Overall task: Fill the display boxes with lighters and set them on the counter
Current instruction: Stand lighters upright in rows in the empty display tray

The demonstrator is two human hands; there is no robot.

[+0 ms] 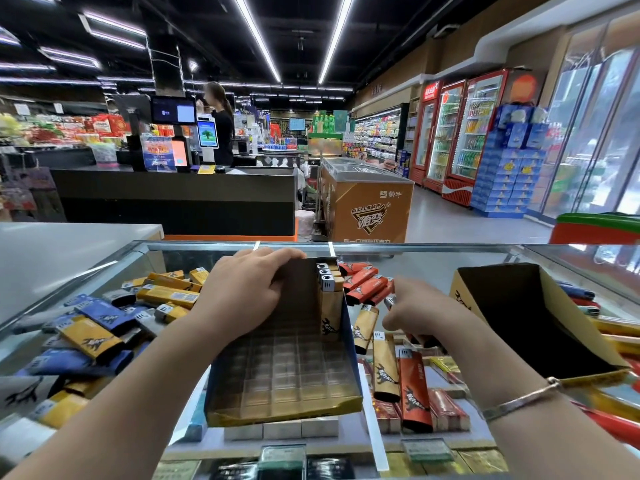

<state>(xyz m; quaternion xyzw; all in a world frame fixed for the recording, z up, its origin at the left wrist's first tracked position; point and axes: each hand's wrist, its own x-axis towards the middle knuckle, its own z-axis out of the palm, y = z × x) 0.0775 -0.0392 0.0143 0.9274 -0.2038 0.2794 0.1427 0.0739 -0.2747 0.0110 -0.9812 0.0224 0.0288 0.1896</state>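
On the left of the glass tabletop [433, 261] lies a loose pile of lighters [100, 327] in blue, yellow and grey, some overlapping; the exact count cannot be told. Behind it a grey slab [62, 251] adjoins the glass.

The left hand [242, 292] reaches forward with its fingers curled over the top back edge of a display box [284, 368], gripping it. This box stands tilted in the middle of the tabletop, its gridded tray mostly bare, with one column of about four tan lighters [329, 292] standing along its right wall.

Just right of the box, about four red lighters [367, 284] lie in a fan, and nearer the camera two tan ones and one red lighter [414, 393] lie flat.

The right hand [419, 313], a bangle [519, 400] on its wrist, hovers low over these with fingers curled downward around a lighter whose metal cap shows at its fingertips.

At far right a second display box [533, 317], dark inside, rests tilted, with a few more lighters beyond it.

Past the tabletop stand a dark checkout desk [173, 199], a person [221, 123] behind it, a freezer chest [367, 202] and three drink fridges [460, 133].
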